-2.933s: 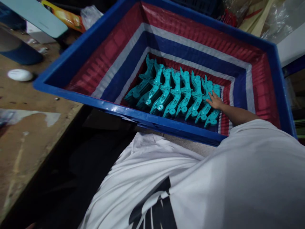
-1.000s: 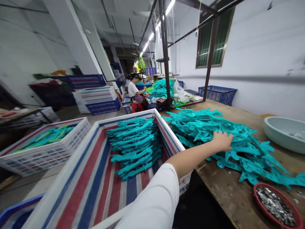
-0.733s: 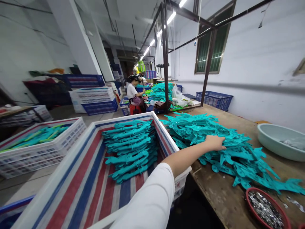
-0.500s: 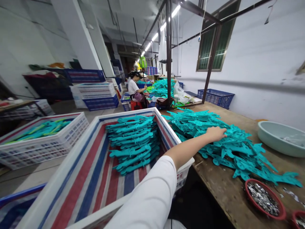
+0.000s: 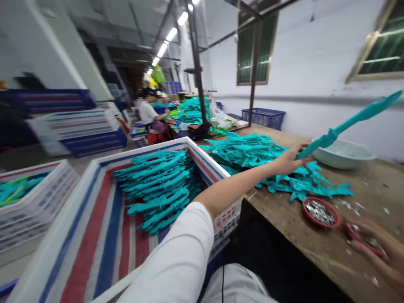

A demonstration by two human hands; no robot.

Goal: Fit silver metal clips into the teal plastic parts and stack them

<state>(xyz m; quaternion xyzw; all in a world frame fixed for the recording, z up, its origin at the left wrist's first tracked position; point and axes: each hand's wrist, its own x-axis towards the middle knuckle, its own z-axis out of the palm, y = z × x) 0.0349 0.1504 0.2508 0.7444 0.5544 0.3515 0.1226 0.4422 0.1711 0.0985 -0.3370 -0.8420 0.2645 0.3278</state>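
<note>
My left hand (image 5: 288, 160), at the end of the arm reaching across to the right, is closed around one end of a long teal plastic piece (image 5: 353, 120). The piece slants up to the right, above the table. Below and behind the hand lies a loose pile of similar teal pieces (image 5: 249, 153). Over the small red bowl of shiny metal bits (image 5: 368, 242) is my right hand (image 5: 383, 244), slightly blurred. Its thumb and fingers are apart on either side of the bowl. Whether the fingertips touch the bits, I cannot tell.
A white crate with striped lining (image 5: 101, 210) holds stacked teal pieces (image 5: 158, 185) at my left. Another red bowl of metal bits (image 5: 320, 212) and a pale basin (image 5: 344, 153) stand on the table (image 5: 284, 240). Farther back, a person (image 5: 151, 111) sits by a metal post (image 5: 198, 71).
My left hand has lifted a teal piece from the pile. My right hand has come into view at the red bowl. The view has turned right.
</note>
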